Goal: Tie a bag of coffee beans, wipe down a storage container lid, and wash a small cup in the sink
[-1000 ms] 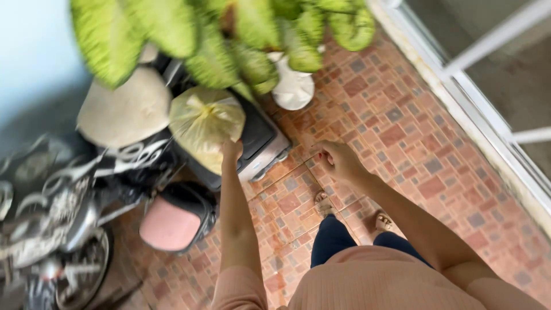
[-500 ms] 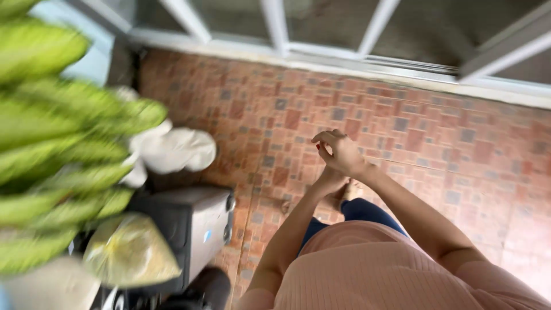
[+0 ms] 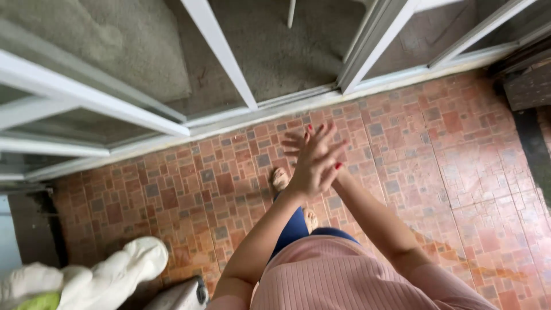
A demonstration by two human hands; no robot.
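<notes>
Both hands are empty, left hand [image 3: 313, 163] pressed palm to palm over the right hand [image 3: 299, 143] with fingers spread, above the tiled floor [image 3: 447, 149], where bare feet risk slipping on glossy patches.

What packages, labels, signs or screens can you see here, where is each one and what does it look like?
No labels, signs or screens show.
White bag: bottom left on the tiled floor, soft, lumpy, plain white.
Yellow-green bag: bottom left corner, only an edge shows.
Grey case: bottom edge beside the white bag, boxy, mostly cut off.
Left hand and right hand are pressed together, holding nothing.
</notes>
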